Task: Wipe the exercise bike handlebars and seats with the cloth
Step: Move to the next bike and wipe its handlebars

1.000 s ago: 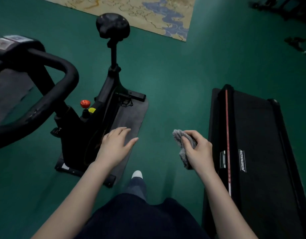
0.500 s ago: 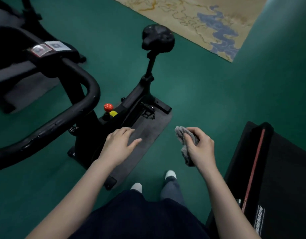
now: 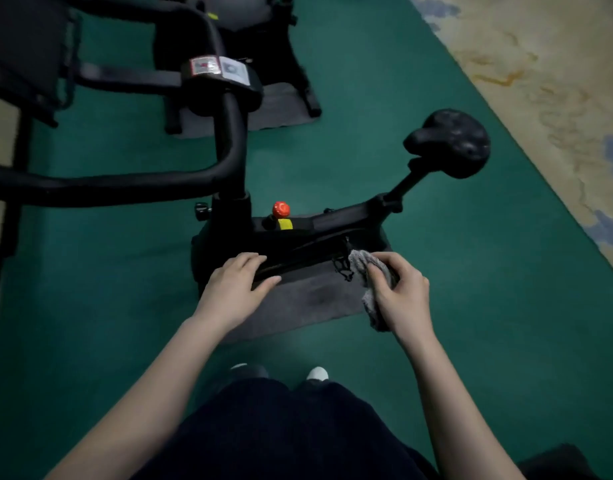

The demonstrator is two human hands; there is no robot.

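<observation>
Hands by the exercise bike point(image 3: 350, 216)
The right hand point(image 3: 402, 292) holds the gray cloth point(image 3: 362, 263); the left hand point(image 3: 234, 289) is flat, holding nothing. Green floor point(image 3: 506, 271) lies open right of the seat point(image 3: 450, 142).

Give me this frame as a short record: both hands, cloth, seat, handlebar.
left hand: open, holds nothing
right hand: grips crumpled grey cloth
black padded bike seat: upper right, cloth apart from it
black tubular handlebar: left, no hand on it
under bike: dark grey floor mat
</observation>
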